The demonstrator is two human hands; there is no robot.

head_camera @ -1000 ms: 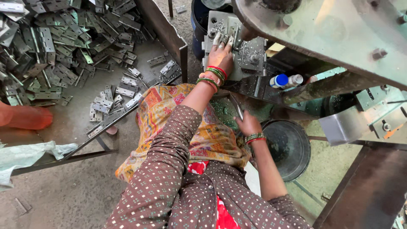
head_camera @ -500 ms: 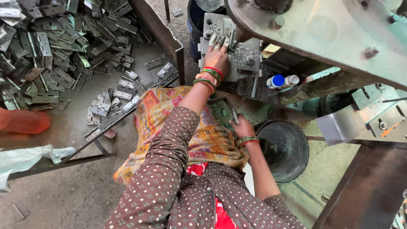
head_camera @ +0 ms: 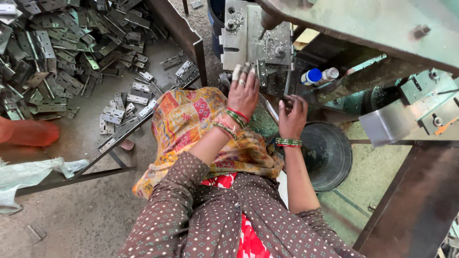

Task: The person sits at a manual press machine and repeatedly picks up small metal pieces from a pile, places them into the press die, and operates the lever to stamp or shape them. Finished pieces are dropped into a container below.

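Seen from above, a person sits at a drilling machine; the left hand (head_camera: 243, 93) reaches forward with fingers together and nearly straight, fingertips resting against the lower edge of a grey metal plate (head_camera: 258, 40) on the machine's bed; whether it pinches a small part there, I cannot tell; the right hand (head_camera: 292, 113) sits just beside it, lower and nearer the body, fingers curled loosely over the bed's front edge, and I cannot tell whether it holds anything; the plate lies straight ahead of both hands, its long side running away from the person, and the left hand is the nearer of the two; a drill bit (head_camera: 262, 32) hangs above the plate; a patterned orange cloth (head_camera: 191, 119) covers the lap; a round dark pan (head_camera: 327, 155) stands on the floor below the right wrist; a heap of metal hinges (head_camera: 62, 52) spreads over a low table (head_camera: 71, 134) well to the left.
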